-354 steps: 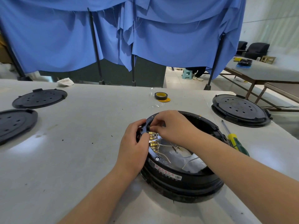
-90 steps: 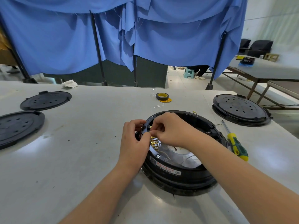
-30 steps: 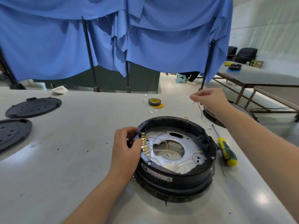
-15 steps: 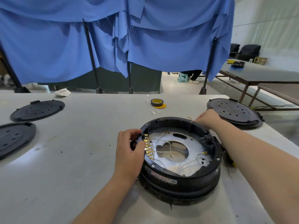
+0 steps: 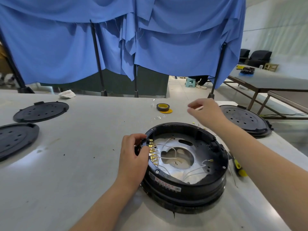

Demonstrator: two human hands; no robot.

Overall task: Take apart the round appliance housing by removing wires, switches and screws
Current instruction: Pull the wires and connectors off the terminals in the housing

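Housing [image 5: 185, 189] flat, opening up; left hand [image 5: 133, 157] grips rim

Left hand [image 5: 133, 157] curled; right hand [image 5: 205, 112] raised, pinching.

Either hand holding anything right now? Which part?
Left hand grips the round housing at its left rim, by the terminal strip. Right hand hovers beyond it; whether it pinches anything cannot be told.

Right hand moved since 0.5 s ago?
Yes. The right hand lifted off the round black housing's far rim and now hovers beyond it, nearer the yellow tape roll, fingers loosely spread.
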